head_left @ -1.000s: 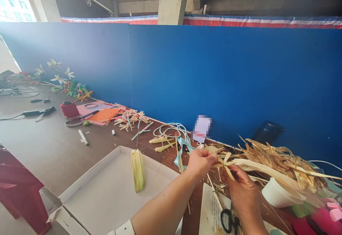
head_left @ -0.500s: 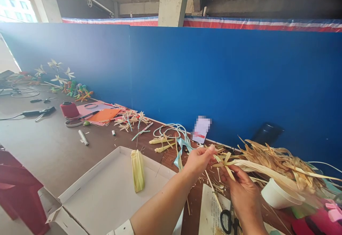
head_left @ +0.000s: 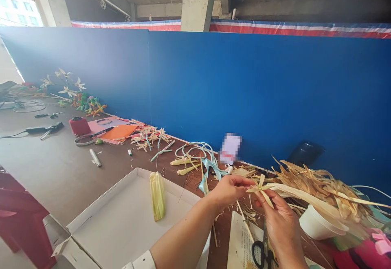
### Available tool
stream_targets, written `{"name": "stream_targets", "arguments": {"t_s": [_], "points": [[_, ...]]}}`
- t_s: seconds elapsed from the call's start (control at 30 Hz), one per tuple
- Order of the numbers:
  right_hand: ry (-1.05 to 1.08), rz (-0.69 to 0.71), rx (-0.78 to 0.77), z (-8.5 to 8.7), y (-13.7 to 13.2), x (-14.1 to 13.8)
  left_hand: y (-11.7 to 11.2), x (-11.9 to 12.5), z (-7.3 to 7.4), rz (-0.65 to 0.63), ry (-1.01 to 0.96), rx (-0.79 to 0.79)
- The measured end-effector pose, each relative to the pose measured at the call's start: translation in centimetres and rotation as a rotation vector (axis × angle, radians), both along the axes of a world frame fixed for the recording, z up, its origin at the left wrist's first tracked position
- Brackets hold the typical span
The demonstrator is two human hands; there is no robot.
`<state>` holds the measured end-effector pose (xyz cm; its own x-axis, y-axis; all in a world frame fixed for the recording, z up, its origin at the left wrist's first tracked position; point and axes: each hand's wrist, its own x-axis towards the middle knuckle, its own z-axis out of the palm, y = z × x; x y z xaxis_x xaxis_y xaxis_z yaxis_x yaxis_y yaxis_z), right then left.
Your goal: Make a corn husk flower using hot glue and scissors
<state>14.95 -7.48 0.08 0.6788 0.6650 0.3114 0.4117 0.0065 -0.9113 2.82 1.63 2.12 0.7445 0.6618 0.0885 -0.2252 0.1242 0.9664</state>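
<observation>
A pale yellow flower of corn husk strips [head_left: 260,186] is between my two hands, its narrow petals spread out. My right hand [head_left: 279,214] pinches it from below and the right, fingers closed near its centre. From the left, my left hand [head_left: 229,189] has thumb and forefinger together on a petal of the same flower. Below my hands lie black-handled scissors [head_left: 259,254] on a printed sheet [head_left: 240,236]. A thin stick [head_left: 245,220] slants down toward the scissors.
Dried husks [head_left: 324,181] heap at the right beside a white cup [head_left: 320,222]. A shallow white box [head_left: 113,220] holds a green husk piece [head_left: 157,195]. A phone [head_left: 231,148] leans against the blue partition [head_left: 259,89]. Light-blue cord [head_left: 198,146] and red thread spool [head_left: 79,126] lie further left.
My left hand has come down and to the right, from a raised pinch beside the flower onto its petal. My right hand stays nearly in place, holding the flower.
</observation>
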Motion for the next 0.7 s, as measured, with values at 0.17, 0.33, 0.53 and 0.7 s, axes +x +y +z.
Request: {"name": "stream_targets", "arguments": {"t_s": [0.17, 0.33, 0.53, 0.7], "points": [[0.022, 0.008, 0.032, -0.6, 0.0, 0.7, -0.5, -0.7, 0.6, -0.031, -0.040, -0.002], [0.027, 0.023, 0.023, -1.3, 0.2, 1.1, -0.5, -0.6, 0.6, -0.013, -0.060, -0.021], [0.036, 0.066, -0.012, -1.1, 0.0, 0.9, -0.4, -0.2, 0.3, -0.118, -0.241, -0.046], [0.015, 0.040, -0.076, -0.4, -0.3, 0.8, -0.6, 0.0, 0.2, -0.103, -0.270, -0.090]]}}
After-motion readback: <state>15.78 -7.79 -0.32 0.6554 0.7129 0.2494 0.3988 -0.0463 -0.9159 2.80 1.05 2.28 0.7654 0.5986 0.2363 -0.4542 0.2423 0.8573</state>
